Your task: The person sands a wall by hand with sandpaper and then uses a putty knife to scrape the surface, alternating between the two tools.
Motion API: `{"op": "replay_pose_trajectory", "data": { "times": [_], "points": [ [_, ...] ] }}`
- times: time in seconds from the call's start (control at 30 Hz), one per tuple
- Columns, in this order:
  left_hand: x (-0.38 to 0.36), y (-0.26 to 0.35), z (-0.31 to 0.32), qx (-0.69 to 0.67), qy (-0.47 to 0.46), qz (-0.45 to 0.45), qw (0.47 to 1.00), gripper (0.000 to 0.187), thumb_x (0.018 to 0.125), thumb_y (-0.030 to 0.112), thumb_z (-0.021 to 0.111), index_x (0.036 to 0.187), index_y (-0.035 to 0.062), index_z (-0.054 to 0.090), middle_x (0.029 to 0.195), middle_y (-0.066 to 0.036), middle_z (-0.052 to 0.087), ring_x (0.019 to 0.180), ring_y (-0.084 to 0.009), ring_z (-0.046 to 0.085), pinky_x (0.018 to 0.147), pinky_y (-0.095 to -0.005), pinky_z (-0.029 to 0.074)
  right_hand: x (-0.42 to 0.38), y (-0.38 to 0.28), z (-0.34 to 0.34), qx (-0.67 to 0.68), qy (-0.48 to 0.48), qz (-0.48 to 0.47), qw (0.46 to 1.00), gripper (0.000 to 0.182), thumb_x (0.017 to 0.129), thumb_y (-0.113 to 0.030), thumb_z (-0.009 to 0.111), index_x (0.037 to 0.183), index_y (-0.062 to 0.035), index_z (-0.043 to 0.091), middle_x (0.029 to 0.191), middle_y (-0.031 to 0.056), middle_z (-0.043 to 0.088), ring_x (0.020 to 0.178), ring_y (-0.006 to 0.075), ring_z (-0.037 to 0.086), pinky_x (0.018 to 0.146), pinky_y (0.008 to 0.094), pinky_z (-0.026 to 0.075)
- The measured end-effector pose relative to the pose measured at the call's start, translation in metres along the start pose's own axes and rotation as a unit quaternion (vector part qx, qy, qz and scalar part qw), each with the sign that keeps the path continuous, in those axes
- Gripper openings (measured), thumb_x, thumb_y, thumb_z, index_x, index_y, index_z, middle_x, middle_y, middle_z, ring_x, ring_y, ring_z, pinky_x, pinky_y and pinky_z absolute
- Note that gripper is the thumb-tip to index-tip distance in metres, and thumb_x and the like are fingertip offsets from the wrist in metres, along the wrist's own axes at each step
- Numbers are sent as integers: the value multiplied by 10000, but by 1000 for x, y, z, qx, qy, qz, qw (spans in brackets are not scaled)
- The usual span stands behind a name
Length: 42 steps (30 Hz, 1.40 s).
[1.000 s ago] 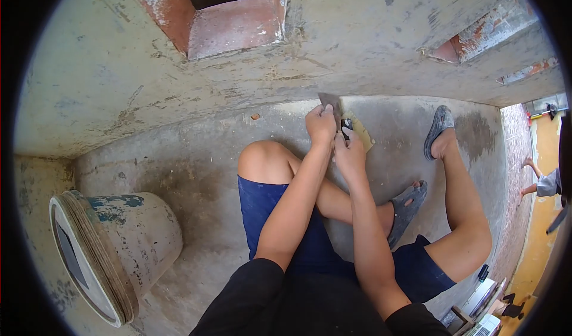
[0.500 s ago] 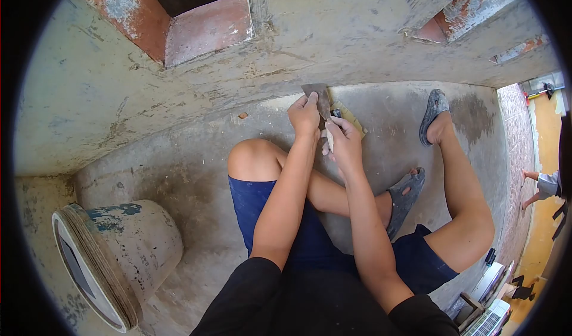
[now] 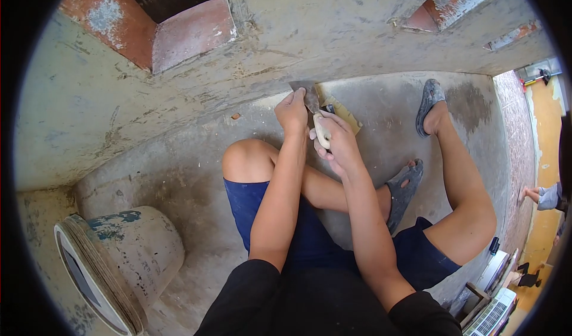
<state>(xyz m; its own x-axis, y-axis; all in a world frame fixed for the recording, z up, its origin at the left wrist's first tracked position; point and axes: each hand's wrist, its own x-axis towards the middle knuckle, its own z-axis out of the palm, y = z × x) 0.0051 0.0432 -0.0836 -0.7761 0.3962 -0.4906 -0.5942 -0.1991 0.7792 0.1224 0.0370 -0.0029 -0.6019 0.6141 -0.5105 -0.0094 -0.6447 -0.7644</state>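
A putty knife (image 3: 312, 102) with a flat metal blade and a pale handle is held between both hands, near the foot of the wall. My right hand (image 3: 337, 138) is wrapped round its handle. The fingers of my left hand (image 3: 292, 112) pinch the blade near its broad end. Just beyond my right hand, a yellowish sheet (image 3: 344, 113) lies on the floor, with a small dark object partly hidden beside it.
A paint-stained bucket (image 3: 140, 249) lies on its side at the left. The wall (image 3: 286, 44) has reddish recesses. Two sandalled feet, with grey sandals (image 3: 405, 194), rest on the concrete floor (image 3: 196, 157). Another person's limb (image 3: 531, 194) shows at the far right.
The putty knife has turned in my hands, showing more of its pale handle. Both hands have shifted slightly left in view, and the camera view has moved a little.
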Motion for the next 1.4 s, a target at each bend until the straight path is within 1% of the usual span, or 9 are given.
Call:
{"op": "replay_pose_trajectory", "data": {
  "times": [0.27, 0.47, 0.53, 0.57, 0.63, 0.67, 0.93, 1.23, 1.4],
  "points": [
    [-7, 15, -2, 109, -57, 30, 992, 201, 900, 127, 695, 917, -65, 755, 772, -59, 706, 614, -111, 597, 565, -256, 463, -4, -8, 8, 66, -19, -11, 998, 449, 1013, -173, 533, 1412, 18, 461, 779, 126, 625, 405, 103, 433, 330, 235, 293],
    [5, -7, 2, 41, -88, 7, 995, 161, 903, 103, 665, 834, -28, 729, 759, -76, 708, 595, -126, 603, 548, -269, 465, -10, -19, 23, -10, 32, -21, 999, 522, 1005, -159, 526, 1479, 30, 413, 742, 100, 614, 396, 81, 407, 332, 234, 294],
    [4, -4, 5, 32, -90, 4, 995, 159, 905, 100, 662, 835, -29, 725, 767, -84, 712, 599, -130, 608, 552, -275, 472, -12, -20, 32, -25, 72, -38, 996, 253, 1012, -161, 506, 1156, 29, 590, 671, 65, 586, 393, 66, 388, 332, 243, 266],
    [2, -4, 6, 25, -94, -1, 995, 157, 907, 97, 659, 835, -29, 721, 774, -92, 715, 604, -133, 612, 556, -280, 479, -12, -22, 35, -25, 72, -36, 996, 253, 1012, -161, 506, 1156, 29, 590, 671, 65, 586, 393, 66, 388, 332, 243, 266],
    [-4, 5, 9, 15, -93, -12, 995, 157, 908, 96, 657, 845, -32, 722, 779, -95, 716, 610, -135, 615, 563, -283, 484, -11, -26, 40, -39, 66, -30, 997, 474, 998, -156, 508, 1429, 40, 491, 703, 68, 597, 393, 69, 383, 331, 237, 281],
    [-5, 11, 11, 5, -94, -20, 995, 157, 909, 95, 656, 854, -36, 723, 784, -98, 717, 617, -136, 618, 570, -285, 488, -11, -28, 42, -40, 64, -29, 997, 474, 998, -156, 508, 1429, 40, 491, 703, 68, 597, 393, 69, 383, 331, 237, 281],
    [-16, 25, 14, -12, -66, -8, 998, 141, 891, 78, 672, 820, -33, 722, 776, -91, 713, 630, -137, 620, 580, -283, 484, -13, -40, 50, -108, 69, -40, 991, 251, 1001, -163, 503, 1119, 32, 609, 708, 72, 611, 398, 56, 385, 329, 228, 265],
    [-12, 30, 23, -68, -23, -45, 996, 182, 856, 66, 678, 688, 0, 653, 669, -55, 635, 541, -127, 541, 502, -305, 411, -6, -53, 60, -149, 69, -45, 985, 169, 939, -146, 510, 907, 1, 585, 677, 84, 589, 387, 77, 387, 323, 250, 256],
    [-16, 36, 27, -119, -20, -63, 991, 241, 846, 42, 669, 622, 16, 586, 591, -46, 563, 481, -134, 486, 458, -317, 377, 6, -54, 52, -170, 79, -39, 981, 186, 966, -168, 531, 903, -5, 595, 691, 78, 607, 376, 71, 370, 317, 236, 249]
  ]
}}
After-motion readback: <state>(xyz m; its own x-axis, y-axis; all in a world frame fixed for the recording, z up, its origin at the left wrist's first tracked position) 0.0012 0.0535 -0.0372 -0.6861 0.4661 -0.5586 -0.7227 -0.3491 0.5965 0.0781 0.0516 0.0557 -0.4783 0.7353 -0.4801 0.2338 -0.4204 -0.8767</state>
